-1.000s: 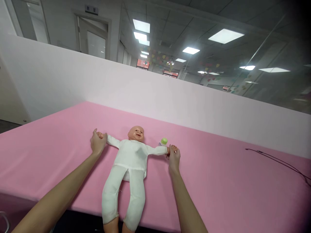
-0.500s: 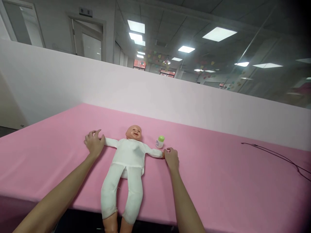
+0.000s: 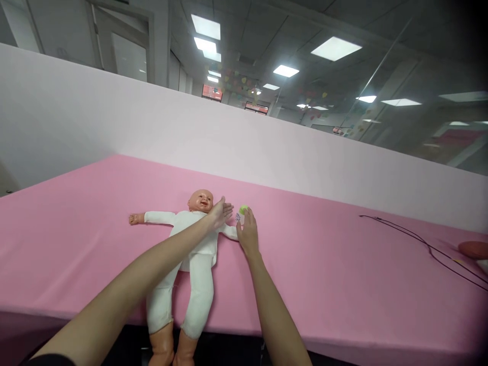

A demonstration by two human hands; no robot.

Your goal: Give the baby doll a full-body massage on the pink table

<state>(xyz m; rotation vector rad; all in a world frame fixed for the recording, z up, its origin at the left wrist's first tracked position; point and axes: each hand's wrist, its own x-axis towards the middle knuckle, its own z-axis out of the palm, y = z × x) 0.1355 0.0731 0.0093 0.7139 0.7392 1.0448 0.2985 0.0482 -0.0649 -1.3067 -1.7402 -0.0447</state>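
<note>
The small bottle with a green cap sits on the pink table, just beyond the outstretched arm of a baby doll in a white suit and to the right of the doll's head. Its cap points up and slightly right of its white body, so the long axis leans that way, though the view is too small to tell whether it stands or is tipped. The right hand is the nearer, directly below the bottle and just over the end of the doll's arm. It is half open, fingers rising to the bottle's lower side; whether they touch or grip it, I cannot tell. The left hand comes across the doll's chest from the left, open with fingers spread towards the bottle, holding nothing and a little farther off. A black cord lies well to the right.
</note>
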